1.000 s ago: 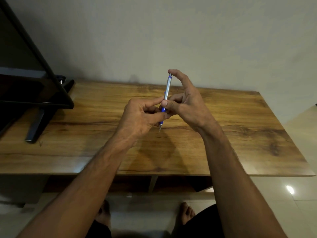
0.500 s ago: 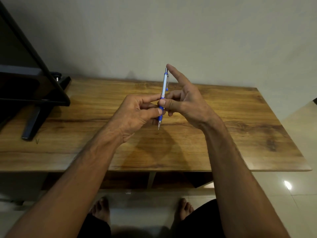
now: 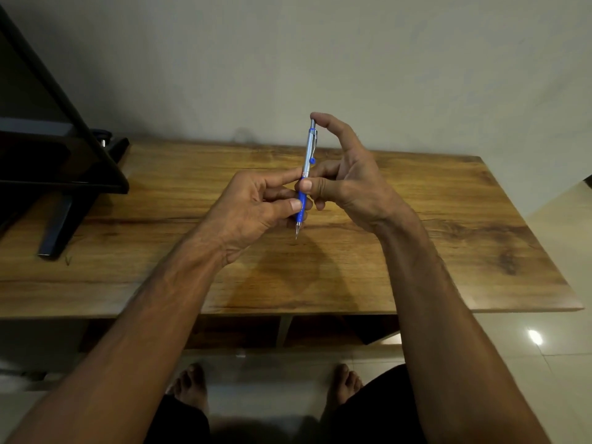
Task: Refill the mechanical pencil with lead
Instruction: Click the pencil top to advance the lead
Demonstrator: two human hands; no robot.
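Head view: the mechanical pencil [image 3: 307, 168] is held near-upright, tip down, above the wooden worktop [image 3: 448, 238], apart from it. The left hand [image 3: 253, 213] pinches the blue grip section low on the barrel, probably to steady it. Just above that pinch the right hand [image 3: 346, 184] clamps the barrel, its index fingertip [image 3: 320, 118] on the top cap, apparently placed to press it and feed lead.

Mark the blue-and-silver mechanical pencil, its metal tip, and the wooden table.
Blue-and-silver mechanical pencil [image 3: 309, 152]: head view, silver upper barrel.
Metal tip [image 3: 297, 230]: head view, pointed lower end.
Wooden table [image 3: 464, 225]: head view, bare top right of the hands.
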